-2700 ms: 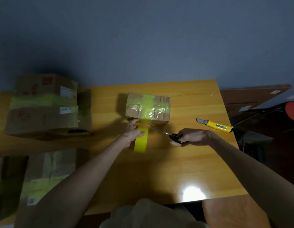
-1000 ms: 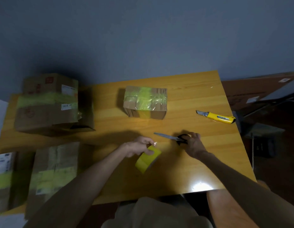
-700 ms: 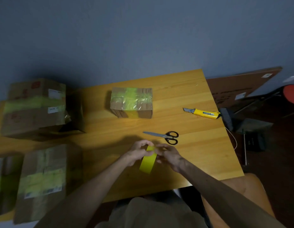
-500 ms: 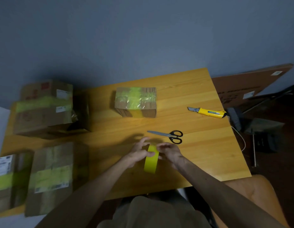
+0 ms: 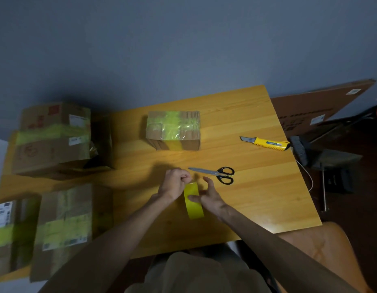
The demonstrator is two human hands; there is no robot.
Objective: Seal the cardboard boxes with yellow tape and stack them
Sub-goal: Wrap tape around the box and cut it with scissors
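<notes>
Beside the scissors, left hand pinches yellow tape.

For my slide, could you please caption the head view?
Left hand pinches yellow tape, right hand holds it; scissors, taped box beyond.
</notes>
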